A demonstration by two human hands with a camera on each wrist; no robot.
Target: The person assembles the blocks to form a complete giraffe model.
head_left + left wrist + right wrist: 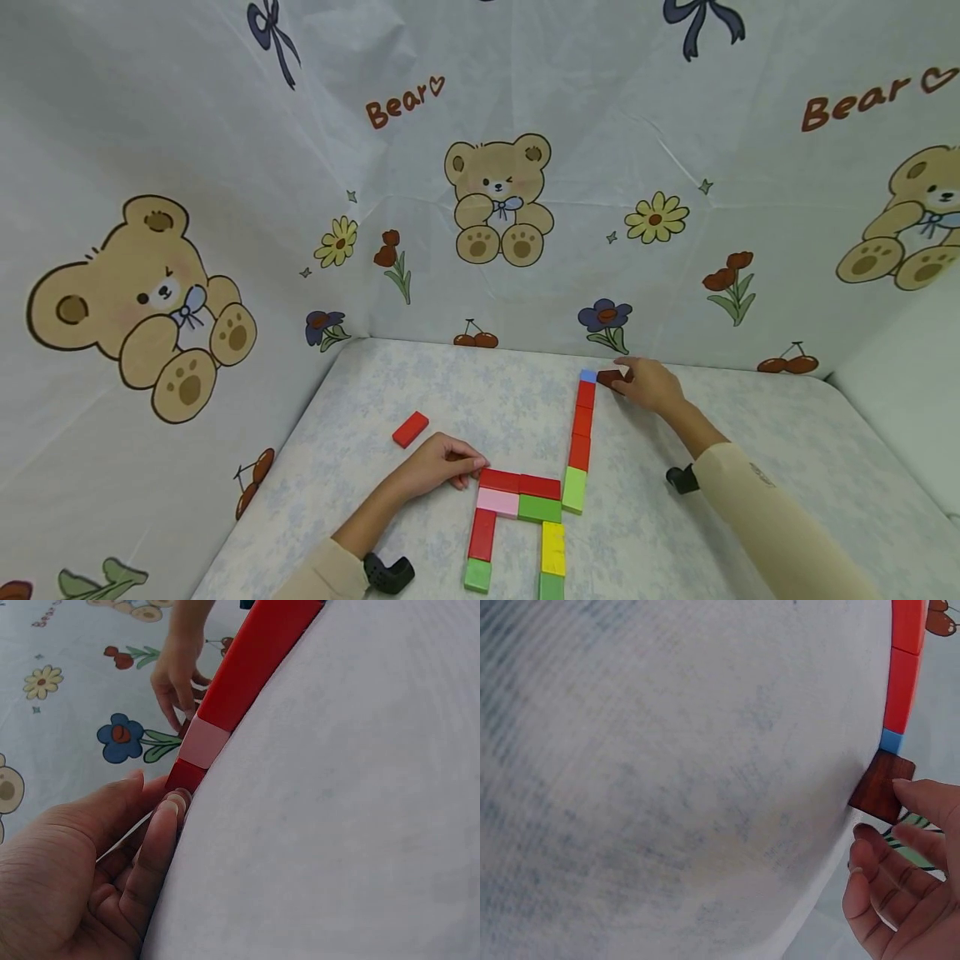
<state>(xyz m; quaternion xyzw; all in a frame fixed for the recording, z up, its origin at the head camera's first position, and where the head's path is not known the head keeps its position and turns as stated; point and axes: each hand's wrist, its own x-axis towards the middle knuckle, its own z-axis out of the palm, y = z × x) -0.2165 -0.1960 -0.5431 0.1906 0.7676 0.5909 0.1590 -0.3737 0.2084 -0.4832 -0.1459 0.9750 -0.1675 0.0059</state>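
Note:
My left hand (441,462) is at the left corner of a figure of coloured blocks lying on the table. Its fingertips pinch the end of a red block (499,479), beside a pink block (498,501); the left wrist view shows thumb and finger close together at this red end. Farther back, my right hand (651,385) holds a dark brown block (883,786) between thumb and finger. One corner of it meets the small blue block (891,741) topping a column of red blocks (582,421). The right hand's other fingers curl loosely below the brown block.
A loose red block (410,429) lies left of the figure. Yellow (552,548) and green blocks (477,575) form its two legs. A light green block (573,490) ends the column. Behind the table (675,533) hangs a bear-print cloth (570,100).

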